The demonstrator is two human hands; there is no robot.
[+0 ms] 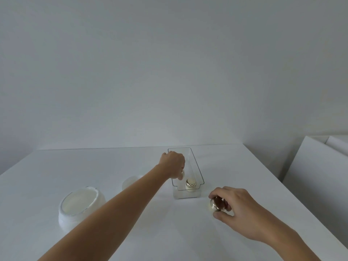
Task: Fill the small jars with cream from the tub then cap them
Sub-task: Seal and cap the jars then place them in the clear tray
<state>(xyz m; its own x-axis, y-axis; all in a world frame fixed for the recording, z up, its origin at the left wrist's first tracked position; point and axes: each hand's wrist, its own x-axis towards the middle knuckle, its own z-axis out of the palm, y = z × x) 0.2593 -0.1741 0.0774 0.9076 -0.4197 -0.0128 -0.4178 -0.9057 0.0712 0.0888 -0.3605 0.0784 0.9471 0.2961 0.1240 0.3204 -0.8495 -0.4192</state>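
Observation:
A large white tub (pixel 81 208) of cream stands open at the left of the white table (pixel 131 232). My left hand (pixel 174 162) reaches into the clear plastic bin (pixel 197 166) and holds a small pale jar (pixel 182 174) over its left side. A capped jar with a gold lid (pixel 191 184) sits at the near end of the bin. My right hand (pixel 237 202) grips another small jar with a gold cap (pixel 216 204) just right of the bin's front, thumb below and fingers over the cap.
A round white lid (pixel 130 182) lies behind the tub, partly hidden by my left forearm. White boards (pixel 316 176) lean beyond the table's right edge. A plain wall rises behind the table's far edge.

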